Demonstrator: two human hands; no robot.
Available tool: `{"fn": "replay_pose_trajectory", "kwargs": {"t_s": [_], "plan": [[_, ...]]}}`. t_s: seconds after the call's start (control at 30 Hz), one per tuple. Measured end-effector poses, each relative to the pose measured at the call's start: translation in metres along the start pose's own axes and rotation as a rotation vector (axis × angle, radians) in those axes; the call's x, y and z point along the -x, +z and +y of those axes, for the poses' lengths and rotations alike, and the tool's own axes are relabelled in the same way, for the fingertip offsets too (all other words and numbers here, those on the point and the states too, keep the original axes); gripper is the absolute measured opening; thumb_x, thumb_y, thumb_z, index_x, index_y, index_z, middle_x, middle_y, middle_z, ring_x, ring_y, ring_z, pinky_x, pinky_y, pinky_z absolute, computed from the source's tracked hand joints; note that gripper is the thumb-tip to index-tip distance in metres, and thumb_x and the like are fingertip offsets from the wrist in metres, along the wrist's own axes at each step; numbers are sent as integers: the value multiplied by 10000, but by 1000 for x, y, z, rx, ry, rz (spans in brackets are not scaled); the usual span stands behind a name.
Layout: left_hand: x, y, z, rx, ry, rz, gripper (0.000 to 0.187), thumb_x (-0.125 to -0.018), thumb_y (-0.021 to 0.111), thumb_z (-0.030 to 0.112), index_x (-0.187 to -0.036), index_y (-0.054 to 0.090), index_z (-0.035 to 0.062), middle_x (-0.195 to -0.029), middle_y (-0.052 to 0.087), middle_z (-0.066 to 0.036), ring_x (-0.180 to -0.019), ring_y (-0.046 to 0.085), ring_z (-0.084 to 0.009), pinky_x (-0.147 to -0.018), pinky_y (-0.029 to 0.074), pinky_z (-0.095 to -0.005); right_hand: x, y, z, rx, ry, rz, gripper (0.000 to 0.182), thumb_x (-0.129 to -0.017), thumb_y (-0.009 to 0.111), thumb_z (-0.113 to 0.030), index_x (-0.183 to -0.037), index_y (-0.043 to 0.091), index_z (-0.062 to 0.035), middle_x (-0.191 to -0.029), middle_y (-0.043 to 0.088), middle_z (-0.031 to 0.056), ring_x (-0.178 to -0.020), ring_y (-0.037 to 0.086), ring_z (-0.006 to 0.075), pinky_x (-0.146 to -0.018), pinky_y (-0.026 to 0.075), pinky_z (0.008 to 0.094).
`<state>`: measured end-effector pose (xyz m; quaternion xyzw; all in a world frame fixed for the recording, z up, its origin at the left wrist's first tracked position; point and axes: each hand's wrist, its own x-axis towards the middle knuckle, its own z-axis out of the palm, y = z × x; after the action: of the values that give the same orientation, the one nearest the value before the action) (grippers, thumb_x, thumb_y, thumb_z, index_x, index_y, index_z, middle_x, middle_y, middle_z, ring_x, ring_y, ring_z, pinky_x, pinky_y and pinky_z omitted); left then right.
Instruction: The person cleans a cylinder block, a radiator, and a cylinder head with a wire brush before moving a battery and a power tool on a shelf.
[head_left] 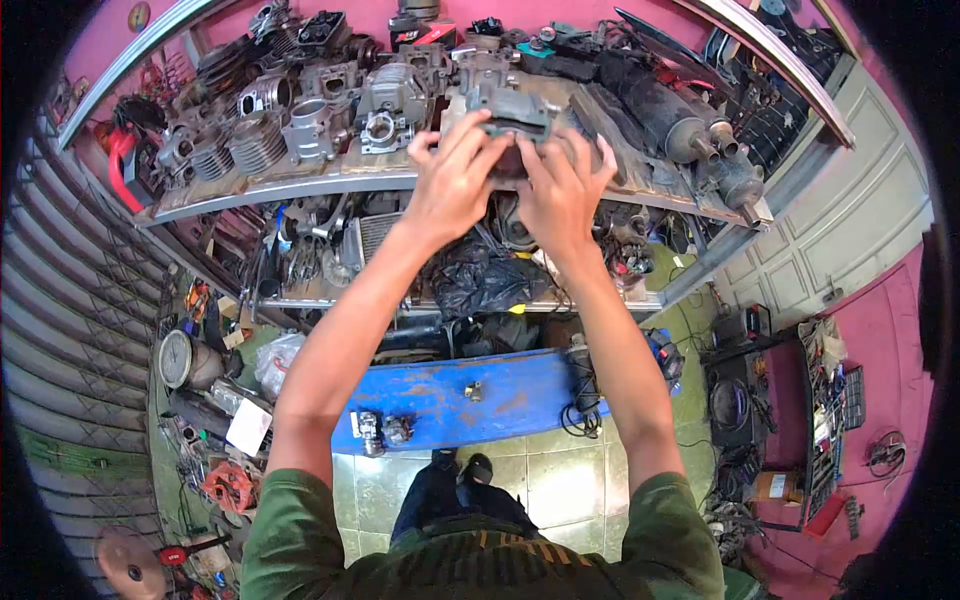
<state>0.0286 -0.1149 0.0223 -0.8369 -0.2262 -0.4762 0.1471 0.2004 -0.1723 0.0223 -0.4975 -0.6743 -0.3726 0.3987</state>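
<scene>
A grey metal engine part with a dark slot in its near side is between my two hands, over the upper shelf. My left hand grips its left side with bent fingers. On the right side, my right hand has its fingers curled in against the same part. The hands cover much of its lower edge, and its exact kind does not show. Left of my hands, a metal engine block and a finned cylinder stand on the shelf.
Mufflers lie at the shelf's right end. Below, a lower shelf holds a black plastic bag and metal parts. A blue bench near my feet carries carburetor-like parts. Tools and parts crowd the floor at left.
</scene>
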Motion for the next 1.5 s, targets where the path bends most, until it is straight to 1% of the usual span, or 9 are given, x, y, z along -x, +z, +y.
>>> {"fn": "replay_pose_trajectory", "kwargs": {"t_s": [0.63,0.87,0.93,1.1,1.23,1.33,1.4,1.43,1.5], "plan": [[-3,87,-75,25,-62,12,684,-638,873,100,-1291,679,166,-1143,630,3,-1360,506,-193,-961,273,-486,-3,103,39,55,-5,0,466,-756,711,-65,-1219,723,-118,-1001,626,-2,-1032,582,229,-1021,344,552],[-8,61,-88,-100,12,3,634,-750,858,304,-1343,662,192,-1191,643,15,-1303,517,-221,-988,279,-499,9,104,32,108,-17,-10,611,-661,796,-97,-1262,712,-167,-1047,642,-29,-1052,571,218,-1010,348,518],[-23,54,-94,11,-209,91,700,-738,873,337,-1375,634,175,-1190,653,-6,-1292,521,-228,-987,283,-502,9,105,29,115,-15,-3,481,-783,712,-83,-1255,723,-171,-1041,639,-26,-1026,577,220,-1000,354,561],[-52,47,-123,3,-429,-373,885,-736,857,561,-1436,584,93,-1379,625,-164,-1347,531,-327,-1059,303,-639,9,101,24,128,22,-23,473,-790,725,-103,-1256,722,-181,-1061,648,-29,-1037,577,222,-998,355,555],[-63,46,-136,124,-486,-476,903,-742,863,559,-1451,576,79,-1390,635,-178,-1358,545,-352,-1104,266,-695,-2,68,39,27,97,21,450,-788,758,-214,-1237,730,-218,-1091,666,0,-1075,570,253,-995,347,562],[-64,55,-152,160,-466,-547,948,-720,877,558,-1475,557,82,-1396,645,-183,-1370,542,-379,-1138,219,-732,-2,44,89,342,238,1,419,-837,735,-333,-1250,731,-259,-1119,677,50,-1100,561,299,-980,350,585],[-71,48,-153,191,-514,-650,1053,-670,874,640,-1504,528,98,-1193,723,-160,-1232,624,-360,-1101,275,-691,-14,25,102,547,554,-373,416,-897,685,-388,-1301,707,-292,-1173,708,108,-1194,545,353,-994,347,641],[-75,41,-149,227,-535,-680,1010,-683,891,566,-1493,535,79,-1401,643,-196,-1356,551,-410,-1146,214,-735,-17,20,104,551,553,-373,416,-897,685,-388,-1301,707,-292,-1173,708,108,-1194,545,353,-994,347,641],[-73,44,-151,215,-507,-667,1042,-669,898,579,-1492,529,58,-1283,681,-184,-1276,596,-386,-1116,272,-690,-22,15,107,427,752,-708,458,-916,661,-421,-1360,669,-310,-1235,725,134,-1292,533,389,-1027,326,717]]}}
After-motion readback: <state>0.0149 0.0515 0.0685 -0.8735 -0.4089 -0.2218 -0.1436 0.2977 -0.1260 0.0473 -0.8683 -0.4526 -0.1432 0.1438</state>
